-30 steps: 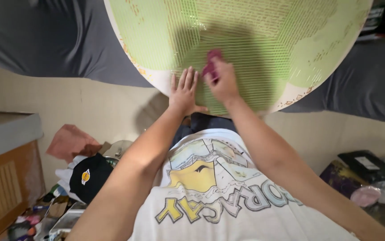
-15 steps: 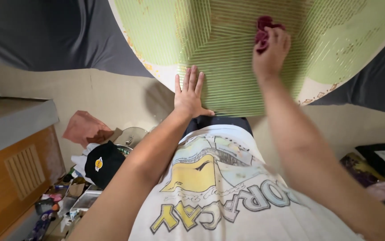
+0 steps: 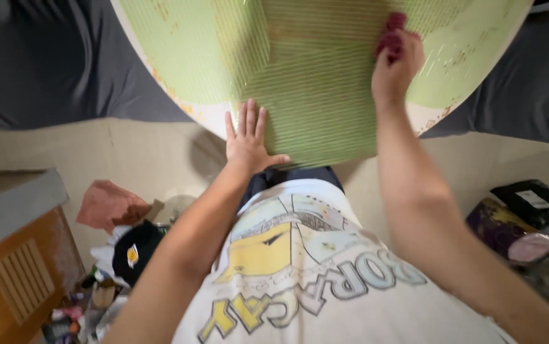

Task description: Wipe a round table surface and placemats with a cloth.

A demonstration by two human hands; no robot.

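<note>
The round, pale green ribbed plastic panel (image 3: 312,76) is best steadied near its lower edge by the left hand (image 3: 247,141), fingers spread flat, while the crumpled dark red cloth (image 3: 391,33), gripped in the right hand (image 3: 396,67), is pressed evenly along the ribs.

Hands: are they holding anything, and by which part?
The right hand grips a bunched dark red cloth by its lower part, fingers wrapped round. The left hand holds nothing.
</note>
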